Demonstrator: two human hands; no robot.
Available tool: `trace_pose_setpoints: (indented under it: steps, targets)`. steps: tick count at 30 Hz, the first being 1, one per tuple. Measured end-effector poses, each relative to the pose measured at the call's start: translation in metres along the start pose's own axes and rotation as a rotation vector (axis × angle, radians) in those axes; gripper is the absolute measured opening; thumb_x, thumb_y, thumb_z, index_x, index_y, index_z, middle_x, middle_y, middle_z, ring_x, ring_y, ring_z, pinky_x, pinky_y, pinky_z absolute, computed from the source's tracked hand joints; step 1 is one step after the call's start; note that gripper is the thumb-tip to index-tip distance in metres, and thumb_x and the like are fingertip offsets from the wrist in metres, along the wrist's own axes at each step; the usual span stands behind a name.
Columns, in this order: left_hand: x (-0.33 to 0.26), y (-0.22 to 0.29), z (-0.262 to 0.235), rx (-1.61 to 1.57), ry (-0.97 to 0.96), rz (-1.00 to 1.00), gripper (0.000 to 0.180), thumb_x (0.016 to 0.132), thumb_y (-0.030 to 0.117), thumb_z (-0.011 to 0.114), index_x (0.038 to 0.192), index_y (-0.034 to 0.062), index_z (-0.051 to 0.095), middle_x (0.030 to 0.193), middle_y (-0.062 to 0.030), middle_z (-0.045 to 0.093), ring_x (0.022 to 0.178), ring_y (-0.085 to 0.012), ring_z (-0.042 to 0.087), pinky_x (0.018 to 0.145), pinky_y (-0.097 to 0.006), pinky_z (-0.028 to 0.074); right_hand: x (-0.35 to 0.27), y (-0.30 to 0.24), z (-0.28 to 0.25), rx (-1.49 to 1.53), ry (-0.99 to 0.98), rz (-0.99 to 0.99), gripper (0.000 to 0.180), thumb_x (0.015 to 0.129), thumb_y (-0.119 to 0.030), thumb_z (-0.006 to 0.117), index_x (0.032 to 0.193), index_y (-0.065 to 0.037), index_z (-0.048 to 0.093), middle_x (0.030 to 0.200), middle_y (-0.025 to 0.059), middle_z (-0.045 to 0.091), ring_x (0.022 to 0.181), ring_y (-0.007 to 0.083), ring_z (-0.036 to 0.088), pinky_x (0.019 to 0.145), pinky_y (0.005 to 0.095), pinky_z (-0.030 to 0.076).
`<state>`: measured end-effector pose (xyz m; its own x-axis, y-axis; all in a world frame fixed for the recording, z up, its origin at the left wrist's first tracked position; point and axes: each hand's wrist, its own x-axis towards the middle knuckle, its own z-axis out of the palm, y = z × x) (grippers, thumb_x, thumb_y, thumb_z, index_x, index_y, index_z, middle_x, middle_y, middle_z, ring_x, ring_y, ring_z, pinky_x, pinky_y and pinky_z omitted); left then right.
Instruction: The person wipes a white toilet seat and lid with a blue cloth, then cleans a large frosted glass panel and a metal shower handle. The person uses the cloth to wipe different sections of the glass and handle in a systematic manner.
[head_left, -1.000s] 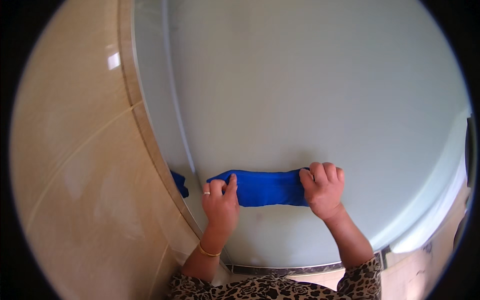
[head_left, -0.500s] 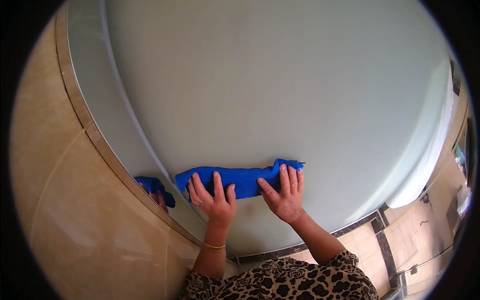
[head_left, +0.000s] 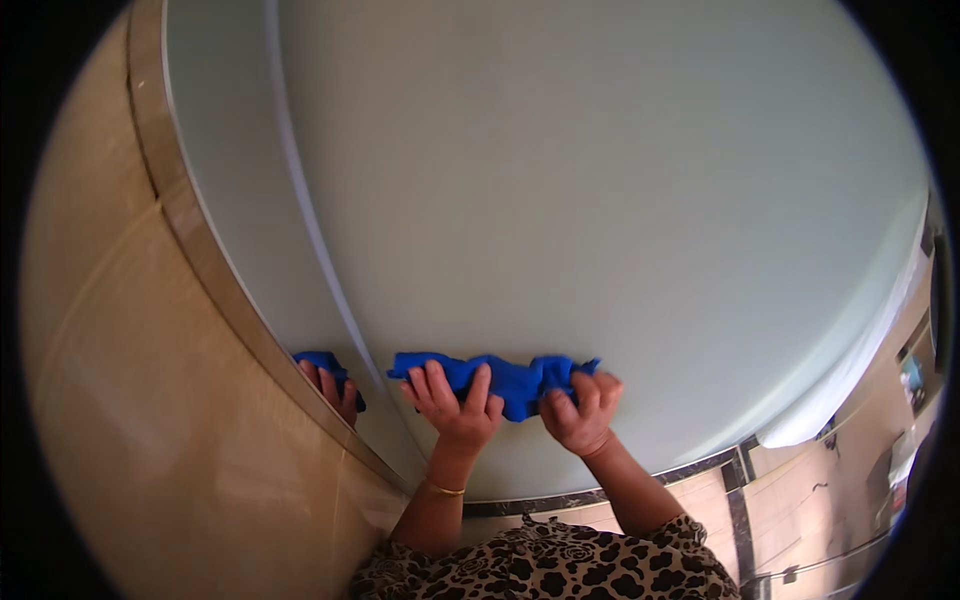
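A folded, crumpled blue cloth (head_left: 516, 382) lies sideways against a large pale frosted panel (head_left: 620, 200). My left hand (head_left: 455, 408) presses its left part to the surface, fingers bent over it and somewhat apart. At the other end, my right hand (head_left: 580, 412) has its fingers curled and closed around the cloth. Part of the cloth bunches up between the two hands. A gold bangle (head_left: 445, 490) circles my left wrist.
Along the left runs a shiny strip (head_left: 225, 130) mirroring the cloth and a hand. Beyond it stands a beige tiled wall (head_left: 90, 330). A white sheet (head_left: 830, 400) hangs at the right edge. Below are pale floor tiles (head_left: 790, 500) with dark borders.
The cloth has gone from fairly smooth to bunched and sits lower in view. My right hand's fingers have curled in from lying straight. The view has shifted slightly.
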<state>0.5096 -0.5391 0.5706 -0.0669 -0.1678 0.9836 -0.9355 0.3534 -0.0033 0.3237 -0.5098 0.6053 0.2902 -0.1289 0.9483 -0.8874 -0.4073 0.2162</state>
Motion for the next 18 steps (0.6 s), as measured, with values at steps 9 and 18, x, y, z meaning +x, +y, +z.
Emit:
trace_pose_setpoints:
  steps: [9, 18]
  targets:
    - [0.08, 0.0, -0.037, -0.118, -0.06, -0.163, 0.049, 0.09, 0.028, 0.056, 0.13, 0.0002, 0.054, 0.151, -0.0377, 0.016, 0.141, -0.055, 0.013, 0.111, -0.064, 0.011, 0.055, 0.002, -0.016, 0.038, -0.022, 0.072, 0.034, 0.073, -0.016, 0.074, 0.103, -0.01, 0.061, 0.113, 0.0152, 0.055, 0.096, 0.0338, 0.054, 0.077, 0.0449, 0.042]
    - [-0.058, -0.004, 0.019, -0.087, 0.007, -0.093, 0.04, 0.087, 0.027, 0.049, 0.12, 0.013, 0.066, 0.146, -0.0349, 0.033, 0.136, -0.0541, 0.026, 0.111, -0.062, 0.016, -0.048, -0.007, 0.017, 0.209, -0.115, -0.103, 0.024, 0.068, -0.012, 0.068, 0.092, -0.015, 0.068, 0.113, 0.0079, 0.06, 0.091, 0.025, 0.057, 0.072, 0.0376, 0.043]
